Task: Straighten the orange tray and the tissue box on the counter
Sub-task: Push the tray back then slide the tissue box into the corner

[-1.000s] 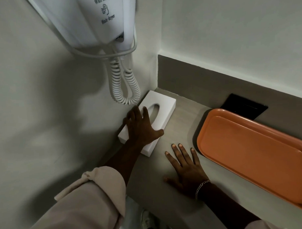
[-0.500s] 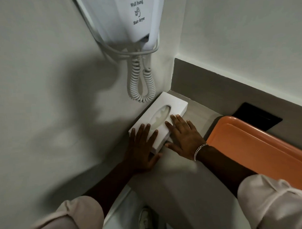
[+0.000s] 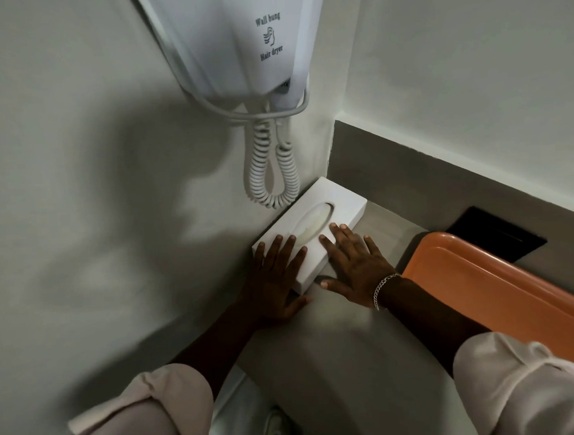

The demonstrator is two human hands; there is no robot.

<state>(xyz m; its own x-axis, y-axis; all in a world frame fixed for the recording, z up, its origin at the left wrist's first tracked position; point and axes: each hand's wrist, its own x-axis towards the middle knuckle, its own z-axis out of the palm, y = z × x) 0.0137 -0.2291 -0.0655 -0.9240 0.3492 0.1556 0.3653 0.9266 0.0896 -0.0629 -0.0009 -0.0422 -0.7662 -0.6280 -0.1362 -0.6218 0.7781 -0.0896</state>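
Your tissue box [image 3: 325, 227] sits in the bench's [image 3: 342, 345] back-left corner, long axis running along the left wall toward the back wall. Your left hand [image 3: 275, 283] and right hand [image 3: 356, 270] lie flat, fingers spread, on its near end, gripping nothing. The orange tray [image 3: 496, 294] lies askew along the back edge.

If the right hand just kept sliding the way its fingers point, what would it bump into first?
The right hand already lies on the tissue box, fingers aimed at the corner. Sliding on, it would cross the box top and probably meet the grey backsplash behind it, though depth is hard to judge.
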